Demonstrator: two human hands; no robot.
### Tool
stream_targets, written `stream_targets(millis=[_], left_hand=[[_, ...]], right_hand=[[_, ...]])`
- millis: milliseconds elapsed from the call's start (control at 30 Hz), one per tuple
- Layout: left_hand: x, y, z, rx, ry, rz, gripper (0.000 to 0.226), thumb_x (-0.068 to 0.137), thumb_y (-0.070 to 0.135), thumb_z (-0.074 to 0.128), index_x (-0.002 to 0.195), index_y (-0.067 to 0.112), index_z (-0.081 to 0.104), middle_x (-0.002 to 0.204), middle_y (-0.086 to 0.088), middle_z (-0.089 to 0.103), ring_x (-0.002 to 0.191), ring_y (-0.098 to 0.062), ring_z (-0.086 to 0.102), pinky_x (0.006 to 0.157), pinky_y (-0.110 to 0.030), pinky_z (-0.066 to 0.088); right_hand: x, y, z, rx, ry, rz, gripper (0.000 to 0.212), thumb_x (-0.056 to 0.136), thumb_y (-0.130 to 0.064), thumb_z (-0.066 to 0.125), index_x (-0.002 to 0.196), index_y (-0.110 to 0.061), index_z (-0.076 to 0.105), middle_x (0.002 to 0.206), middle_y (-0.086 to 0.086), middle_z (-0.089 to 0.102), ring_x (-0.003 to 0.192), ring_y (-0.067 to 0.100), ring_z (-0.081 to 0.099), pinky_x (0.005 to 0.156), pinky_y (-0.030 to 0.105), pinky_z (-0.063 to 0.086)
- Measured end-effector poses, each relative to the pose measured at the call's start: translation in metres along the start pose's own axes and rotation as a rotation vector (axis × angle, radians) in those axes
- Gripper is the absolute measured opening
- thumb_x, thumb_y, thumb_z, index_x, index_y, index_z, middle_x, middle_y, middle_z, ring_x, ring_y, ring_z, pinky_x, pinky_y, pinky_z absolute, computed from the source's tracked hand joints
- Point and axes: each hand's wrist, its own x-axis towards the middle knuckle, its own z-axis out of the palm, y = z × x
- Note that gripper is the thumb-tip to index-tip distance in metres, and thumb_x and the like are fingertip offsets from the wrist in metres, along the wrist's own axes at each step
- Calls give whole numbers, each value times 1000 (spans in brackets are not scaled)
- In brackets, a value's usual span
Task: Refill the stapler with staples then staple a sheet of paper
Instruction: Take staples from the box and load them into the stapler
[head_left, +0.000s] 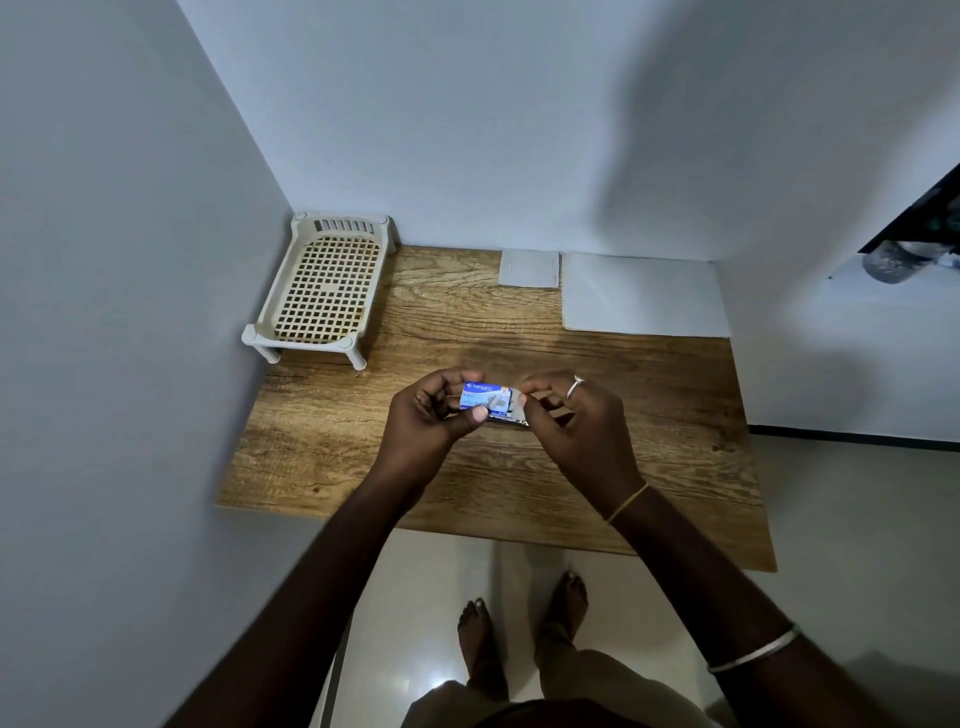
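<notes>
Cardboard fills the middle of the head view: the small blue staple box (485, 397) is held between my two hands, over the middle of the wooden surface (467, 483). My left hand (434, 415) grips its left end, thumb across the near edge and fingers curled round the back, so that end of the box is covered. My right hand (566, 415) pinches the pale right end with its fingertips; the pinch hides whether that end is a flap or what lies inside. The print on the box is too small to read beyond a word of branding. Just under the box a dark shiny edge (511, 420) pokes out between my hands. I cannot tell what it is, nor whether the box touches it.

Far back on the right lies the white sheet of paper (644, 293), flat against the wall, with a smaller pale card (529, 267) just beside it. A cream plastic rack (322, 288) stands in the far left corner. At the upper right a dark object (914, 228) is cut off by the frame.
</notes>
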Motion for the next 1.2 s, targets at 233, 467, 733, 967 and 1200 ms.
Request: stream_targets(millis=[233,467,733,967,1200], left_hand=[[-1,-1,0,5,-2,-5,39,81,-7,76,110,17,72,102,-2,80,94,-13,74,80,-22,56],[0,-1,-1,31,-12,7,39,80,-8,77,109,16,71,103,0,79,94,-12,75,78,-22,56],[1,-6,-4,35,-14,5,39,79,-7,78,110,16,71,103,-2,80,95,-14,75,80,-22,56],[0,-11,-3,9,9,-12,37,82,-6,77,113,14,71,104,-7,79,95,-16,75,81,-24,57],[-1,-14,-6,-3,13,-26,38,82,-8,75,115,9,71,105,-9,79,96,-18,74,83,-25,57]], right_hand=[[2,1,-3,-104,-88,-115,15,88,-3,66,95,-13,75,100,1,73,88,14,68,65,34,59],[3,1,-5,-23,-165,60,10,90,-15,72,97,-17,78,96,-7,75,86,5,67,70,26,55],[10,-4,-11,-5,-257,170,15,79,-16,80,94,-19,81,87,-5,76,76,7,71,73,41,59],[13,-5,-6,-116,-267,53,16,79,-16,76,93,-21,81,86,-7,76,76,9,70,68,39,58],[6,0,-2,-257,-250,-110,15,82,-19,71,94,-21,78,100,-6,75,87,15,69,68,38,56]])
